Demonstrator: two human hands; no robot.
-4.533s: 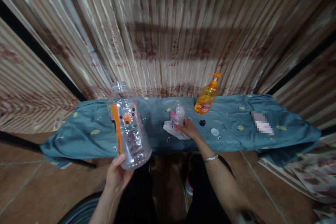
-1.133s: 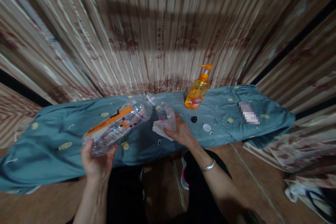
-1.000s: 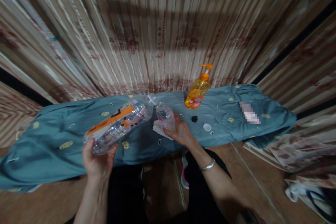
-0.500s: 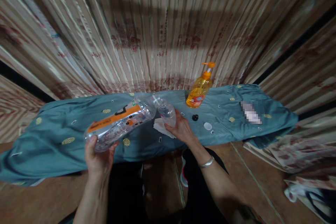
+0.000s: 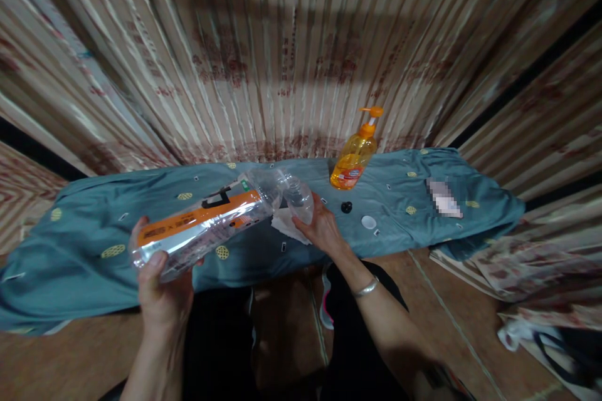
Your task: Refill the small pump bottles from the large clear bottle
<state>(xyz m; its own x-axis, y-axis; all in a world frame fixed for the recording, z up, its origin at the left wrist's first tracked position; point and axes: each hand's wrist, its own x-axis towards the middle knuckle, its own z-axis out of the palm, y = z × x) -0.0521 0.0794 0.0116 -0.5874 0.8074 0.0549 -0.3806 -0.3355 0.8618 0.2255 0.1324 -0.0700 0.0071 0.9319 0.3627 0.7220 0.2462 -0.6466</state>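
Note:
My left hand (image 5: 164, 285) is closed round the base of a large clear bottle (image 5: 202, 225) with an orange label. The bottle is tilted, its neck end pointing up to the right. My right hand (image 5: 321, 225) grips a small clear plastic piece (image 5: 299, 200), rounded like a small bottle or funnel. Its narrow end meets the large bottle's neck; whether one sits inside the other cannot be made out. Under them lies a white cloth or tissue (image 5: 289, 227). A small black cap (image 5: 347, 207) and a white round lid (image 5: 369, 222) are right of my right hand.
An orange pump bottle (image 5: 353, 160) stands at the back of the teal cloth-covered surface (image 5: 399, 200). A blurred-out flat pink item (image 5: 444, 199) lies at the right. Striped curtains (image 5: 291, 62) hang close behind.
The large bottle and my left hand have moved a little left and the bottle has rolled slightly, showing more label. The small clear piece is turned more sideways against its neck.

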